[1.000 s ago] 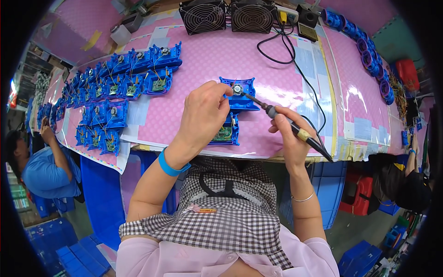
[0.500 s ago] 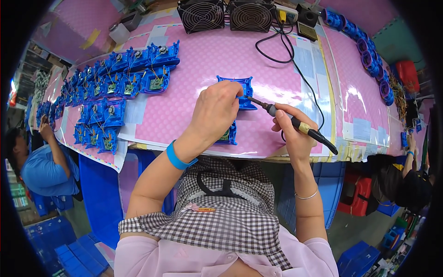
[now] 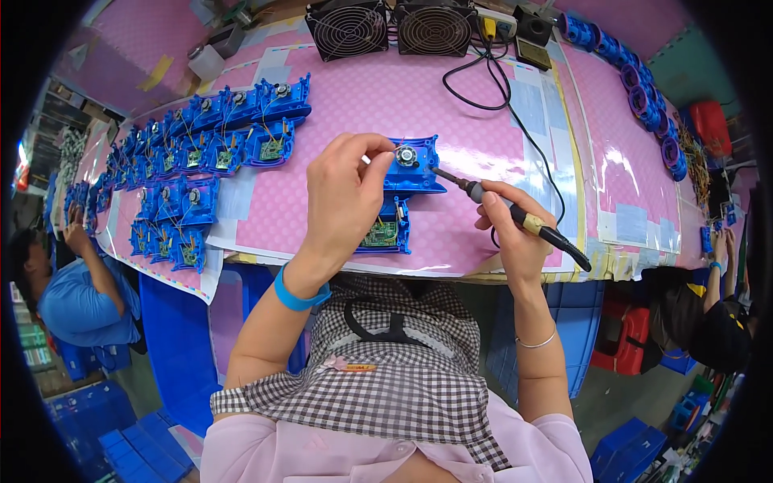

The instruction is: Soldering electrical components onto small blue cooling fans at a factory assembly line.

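In front of me lies a blue plastic housing (image 3: 419, 179) with a small round speaker (image 3: 407, 156) in it. Just nearer, a second blue housing half (image 3: 403, 217) holds a green circuit board (image 3: 380, 235). My left hand (image 3: 348, 189) is closed in a pinch at the speaker's left side; whatever is between thumb and fingertip is too small to make out. My right hand (image 3: 515, 221) grips a soldering iron (image 3: 527, 222) like a pen. The iron's tip points left, close to the upper housing's right edge; whether they touch I cannot tell.
Rows of similar blue housings (image 3: 266, 101) with speakers and boards lie at the left. Two black fans (image 3: 348, 30) stand at the back. A black cord (image 3: 535, 145) crosses the table beside a soldering stand (image 3: 533, 53). Blue round parts (image 3: 644, 105) line the far right. Co-workers sit at both sides.
My left hand has moved left off the housing, uncovering the speaker and more of the circuit board. The soldering iron in my right hand has hardly shifted.
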A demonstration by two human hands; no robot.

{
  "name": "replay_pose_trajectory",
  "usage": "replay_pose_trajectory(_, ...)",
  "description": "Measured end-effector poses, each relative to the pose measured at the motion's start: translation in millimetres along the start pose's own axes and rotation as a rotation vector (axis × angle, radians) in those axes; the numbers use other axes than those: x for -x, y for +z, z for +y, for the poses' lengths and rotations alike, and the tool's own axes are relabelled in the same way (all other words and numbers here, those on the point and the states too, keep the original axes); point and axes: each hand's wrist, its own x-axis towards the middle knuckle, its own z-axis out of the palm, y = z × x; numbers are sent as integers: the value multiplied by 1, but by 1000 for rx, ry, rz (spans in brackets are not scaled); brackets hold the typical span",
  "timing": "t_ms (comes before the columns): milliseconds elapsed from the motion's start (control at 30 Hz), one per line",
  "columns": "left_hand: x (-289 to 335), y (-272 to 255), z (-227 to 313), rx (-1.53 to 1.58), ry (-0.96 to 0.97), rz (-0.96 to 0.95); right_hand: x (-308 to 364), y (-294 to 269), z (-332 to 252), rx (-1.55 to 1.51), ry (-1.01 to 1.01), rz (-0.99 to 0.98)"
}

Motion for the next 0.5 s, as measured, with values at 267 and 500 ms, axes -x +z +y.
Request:
replay_pose_trajectory(267,7,19,-26,-300,204,-103,1,4,0,-11,16,11)
replay_pose_trajectory(500,6,15,-20,-171,136,-180,3,3,-1,-13,22,15)
